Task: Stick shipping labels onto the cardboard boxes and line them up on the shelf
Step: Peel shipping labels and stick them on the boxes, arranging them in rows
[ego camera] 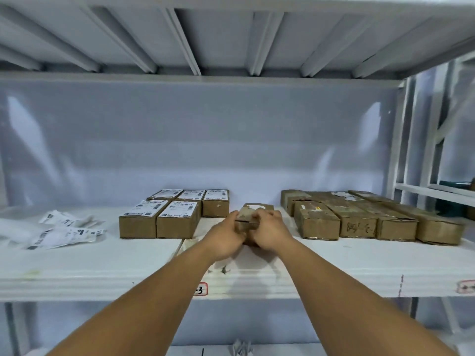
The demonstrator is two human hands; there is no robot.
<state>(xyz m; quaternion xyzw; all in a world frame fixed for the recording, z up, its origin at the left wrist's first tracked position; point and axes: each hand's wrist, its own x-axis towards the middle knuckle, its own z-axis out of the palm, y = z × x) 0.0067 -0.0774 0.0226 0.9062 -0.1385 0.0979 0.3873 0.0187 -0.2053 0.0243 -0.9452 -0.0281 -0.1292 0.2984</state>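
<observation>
- Grip: left hand (226,233) and right hand (270,231) curled round the near end of one cardboard box (246,220), one on each side, fingers over its top edge — nothing else held.
- Box low over the shelf (102,265); whether it touches the board is hidden by the hands, cannot tell.
- Long axis apparently running away from the body, same as the neighbours. White patch on the top beyond the fingers — label or not, too blurred to say.
- Left of the grip, close: labelled boxes (177,214), white labels up, three in the back row, two in the front. Free slot in the front row lies just beside the left hand.
- Right of the grip, slightly farther off: unlabelled boxes (359,219), brown tops, packed side by side.
- Far left of the grip, beyond the labelled group: loose labels (64,229) in a heap.
- Judged: if labelled, short shift leftward into that slot, axis unchanged, left hand nearer to lead. If not, label supply well off leftward, again on the left hand's side.
</observation>
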